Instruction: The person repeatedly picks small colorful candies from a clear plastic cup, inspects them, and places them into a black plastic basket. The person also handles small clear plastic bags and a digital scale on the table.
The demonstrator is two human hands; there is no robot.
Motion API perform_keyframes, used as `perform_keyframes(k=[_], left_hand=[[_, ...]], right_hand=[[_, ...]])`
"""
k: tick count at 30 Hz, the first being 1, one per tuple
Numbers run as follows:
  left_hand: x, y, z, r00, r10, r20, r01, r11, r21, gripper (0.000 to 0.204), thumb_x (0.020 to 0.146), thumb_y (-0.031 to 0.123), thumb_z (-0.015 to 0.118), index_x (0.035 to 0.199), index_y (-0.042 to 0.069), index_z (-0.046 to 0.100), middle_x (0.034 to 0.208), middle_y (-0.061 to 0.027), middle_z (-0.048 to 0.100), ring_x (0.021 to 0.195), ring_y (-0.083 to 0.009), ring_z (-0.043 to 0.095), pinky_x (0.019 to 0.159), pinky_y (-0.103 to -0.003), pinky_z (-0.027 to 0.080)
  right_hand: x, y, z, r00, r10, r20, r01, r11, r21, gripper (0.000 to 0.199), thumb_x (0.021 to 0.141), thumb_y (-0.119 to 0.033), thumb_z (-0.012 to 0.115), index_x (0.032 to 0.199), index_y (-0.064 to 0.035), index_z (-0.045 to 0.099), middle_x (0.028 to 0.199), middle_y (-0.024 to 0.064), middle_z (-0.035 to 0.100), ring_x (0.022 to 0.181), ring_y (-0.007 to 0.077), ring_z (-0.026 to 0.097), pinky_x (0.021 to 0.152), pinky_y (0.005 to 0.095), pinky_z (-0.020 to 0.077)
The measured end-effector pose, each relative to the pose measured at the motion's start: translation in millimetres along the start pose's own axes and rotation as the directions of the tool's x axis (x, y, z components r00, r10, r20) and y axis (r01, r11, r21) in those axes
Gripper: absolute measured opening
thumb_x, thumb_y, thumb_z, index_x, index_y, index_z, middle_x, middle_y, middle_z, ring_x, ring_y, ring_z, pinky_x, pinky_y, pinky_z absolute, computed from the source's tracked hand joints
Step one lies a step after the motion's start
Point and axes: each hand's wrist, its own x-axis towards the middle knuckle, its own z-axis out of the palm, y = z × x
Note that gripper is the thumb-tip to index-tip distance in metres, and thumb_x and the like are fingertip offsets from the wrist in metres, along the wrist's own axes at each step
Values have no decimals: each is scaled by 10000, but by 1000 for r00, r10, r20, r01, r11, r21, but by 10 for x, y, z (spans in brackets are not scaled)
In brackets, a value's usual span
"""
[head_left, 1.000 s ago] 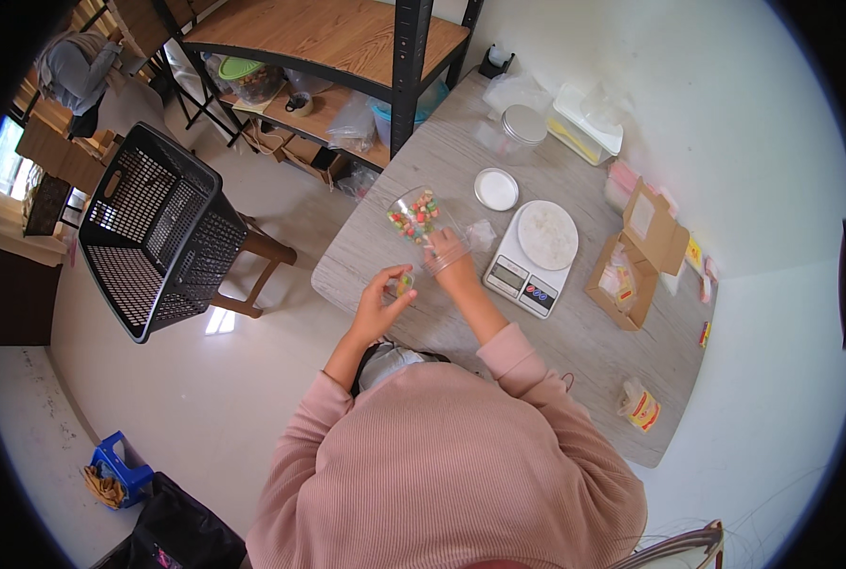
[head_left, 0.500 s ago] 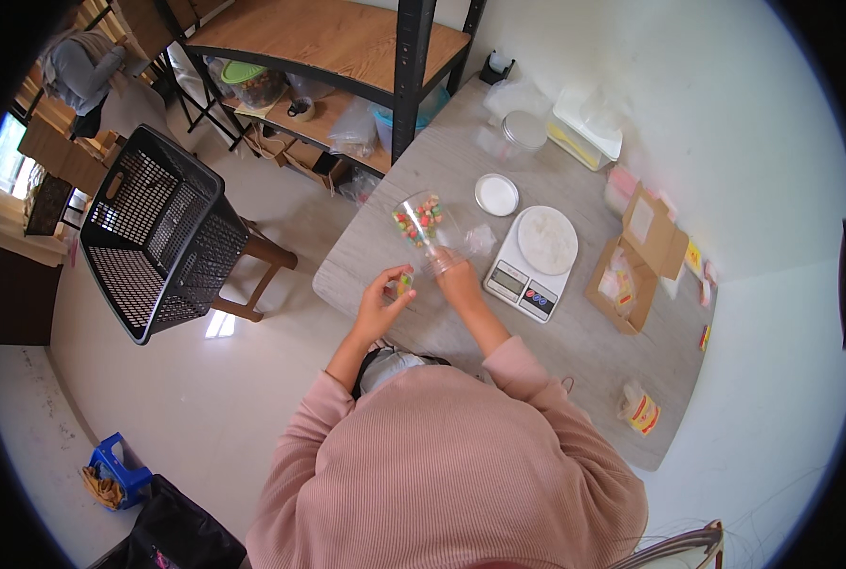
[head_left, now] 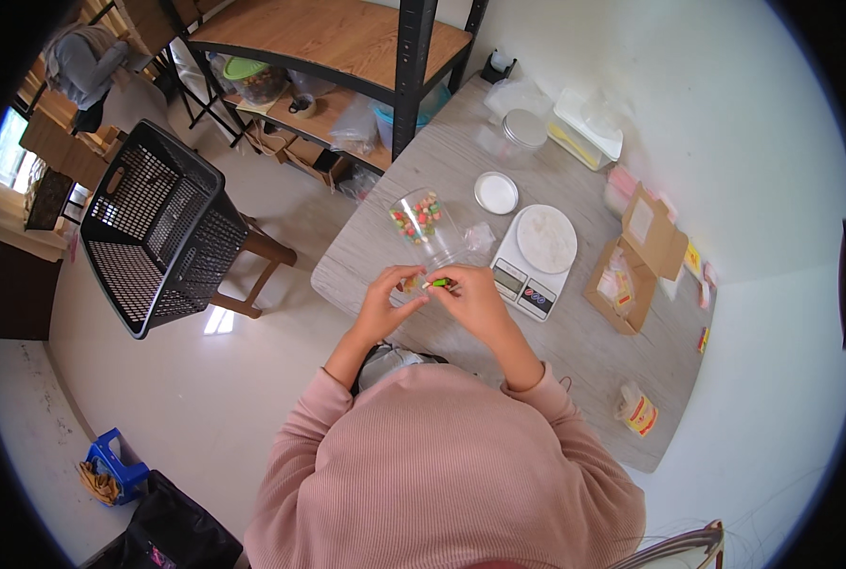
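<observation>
Candy (head_left: 439, 283), a small green and red piece, sits pinched between the fingertips of both hands just in front of the scale (head_left: 535, 262), over the bench (head_left: 442, 161). Left hand (head_left: 392, 294) grips its left end with thumb and fingers curled in; right hand (head_left: 471, 295) grips the right end the same way, the two hands touching at the fingertips. Just beyond the hands, left of the scale, a clear jar (head_left: 424, 226) leans on its side with coloured candies inside. A small clear bag (head_left: 480, 236) lies between the jar and the scale. A round white lid (head_left: 496, 192) lies just behind the scale, and farther back stands a capped jar (head_left: 520, 136). Right of the scale is an open cardboard box (head_left: 634, 256) with packets in it. Well right of the scale and nearer the person, a small packet (head_left: 636, 410) lies by the bench edge. Far left of the scale, off the bench, a black basket (head_left: 157, 237) rests on a wooden stool (head_left: 257, 275).
</observation>
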Motion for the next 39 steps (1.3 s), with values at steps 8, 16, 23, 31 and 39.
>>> perform_keyframes(k=[8,16,23,31,39], left_hand=[[24,68,-24,998,-61,-4,61,998,-6,425,715,98,725,1106,30,573,1043,-91,604,874,-164,549,753,-290,432],[101,57,45,996,-43,-76,33,992,-123,389,729,106,718,1087,42,581,920,-53,597,801,-139,531,710,-278,433],[149,39,106,995,-74,-72,56,974,-219,412,748,116,711,1121,38,554,992,-61,617,892,-145,574,730,-273,447],[164,46,136,994,-112,-17,100,934,-342,423,778,73,679,1164,21,515,1067,-63,581,959,-143,549,780,-286,456],[262,230,133,994,-110,-3,97,891,-443,397,800,35,640,1167,8,488,1134,-70,519,1021,-164,526,834,-316,452]], right_hand=[[109,-113,-22,999,9,42,-17,981,191,181,757,-48,642,925,17,663,788,141,661,689,172,648,626,262,509],[192,28,-32,990,110,87,-134,923,360,197,778,-53,645,953,37,657,832,116,674,685,108,624,626,234,501],[221,-22,-121,999,-6,54,-11,954,299,191,808,-3,620,993,40,643,852,106,643,726,115,615,646,219,517],[329,-136,-135,999,44,8,-43,903,427,192,801,15,623,991,29,648,916,117,653,796,132,626,686,239,517],[295,-121,119,843,-294,-450,422,881,214,205,782,6,639,987,12,651,966,117,665,881,172,639,949,395,404]])
